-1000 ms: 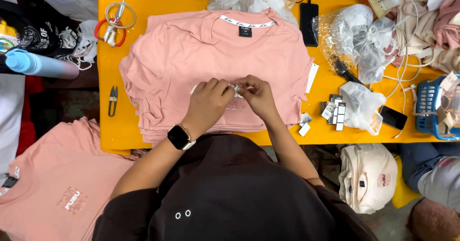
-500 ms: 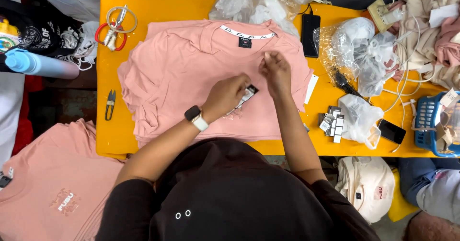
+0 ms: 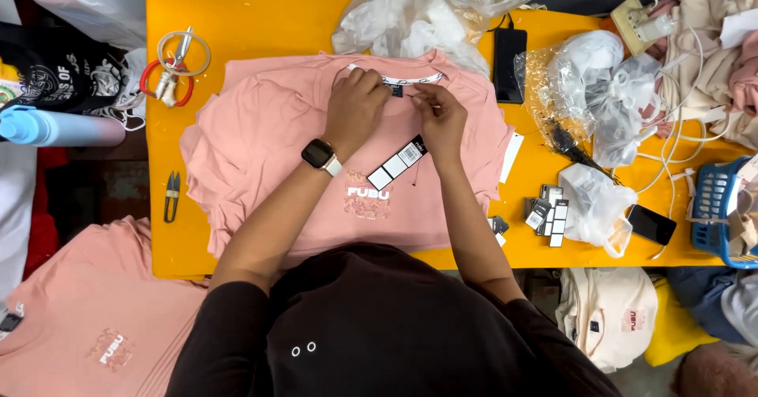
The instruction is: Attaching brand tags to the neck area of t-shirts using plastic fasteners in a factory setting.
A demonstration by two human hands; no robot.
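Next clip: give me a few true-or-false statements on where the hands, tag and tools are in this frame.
1. Both hands, left hand and right hand, are at the collar of the pink shirt. True.
2. The hang tag lies on the floor. False: it hangs over the shirt, below the hands.
3. The thread snips are in the right hand. False: they lie on the yellow table, left of the shirt.
4. A watch is on the left wrist. True.

pink T-shirt (image 3: 268,144) | flat, front up, atop same-coloured stack on counter | black-and-white hang tag (image 3: 397,162) | lying on chest, below collar
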